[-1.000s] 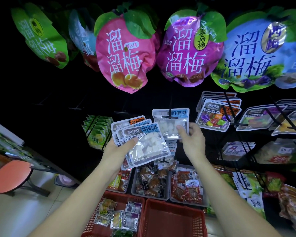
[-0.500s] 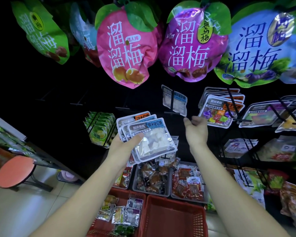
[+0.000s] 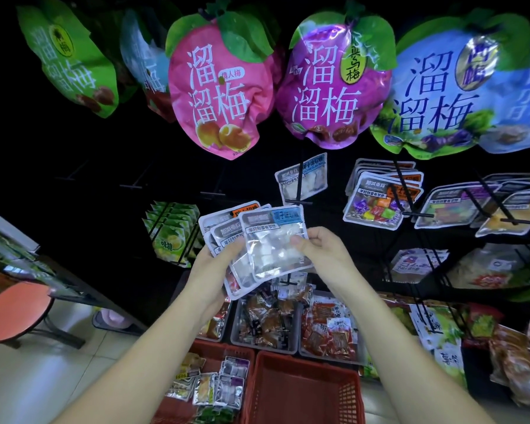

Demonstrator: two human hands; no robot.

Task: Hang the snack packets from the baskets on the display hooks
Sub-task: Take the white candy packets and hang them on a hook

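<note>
Centrally, glossy flat rectangular packets (image 3: 266,240) in the left hand (image 3: 214,267).

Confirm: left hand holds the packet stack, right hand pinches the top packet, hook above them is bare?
No: head view shows one packet hanging on that hook. The left hand holds the stack, right hand pinches the top packet, as said.

Red baskets (image 3: 306,390), pink plum bag (image 3: 218,87)

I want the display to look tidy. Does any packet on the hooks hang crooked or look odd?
Yes, slightly: the lone hanging white-candy packet sits tilted, its right corner higher, and it seems more crooked than the stack of colourful candy packets beside it.
</note>
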